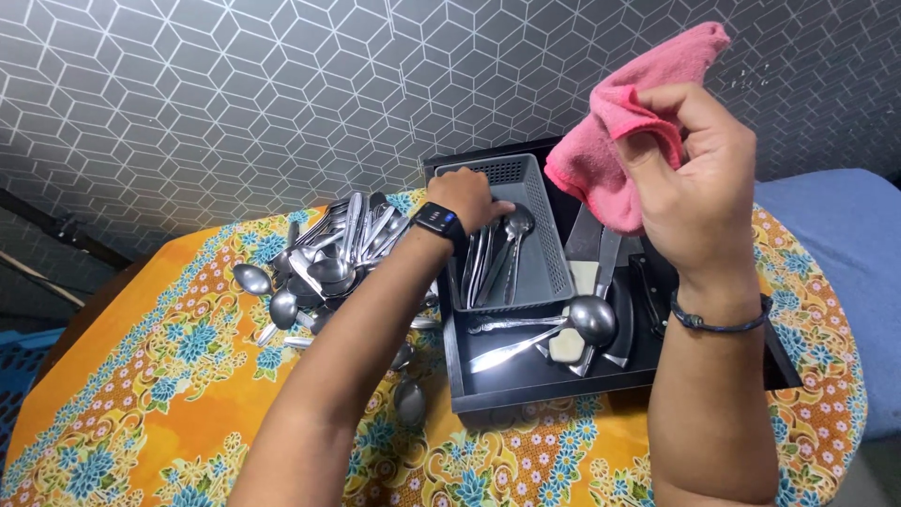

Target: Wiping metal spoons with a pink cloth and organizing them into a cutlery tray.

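Spoon [517, 223] lies in the grey basket [549, 192], just beyond the left hand [465, 197], whose curled fingers hide any grip. Right hand [699, 178] pinches a pink cloth [610, 122], fingers partly buried.

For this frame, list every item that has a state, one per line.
left hand: fingers reaching into the basket, on the cutlery
right hand: raised, gripping the pink cloth
pink cloth: bunched, held off the table
grey basket: holds several spoons, sits in the tray
black tray: holds loose utensils
spoon pile: heaped on the floral tablecloth
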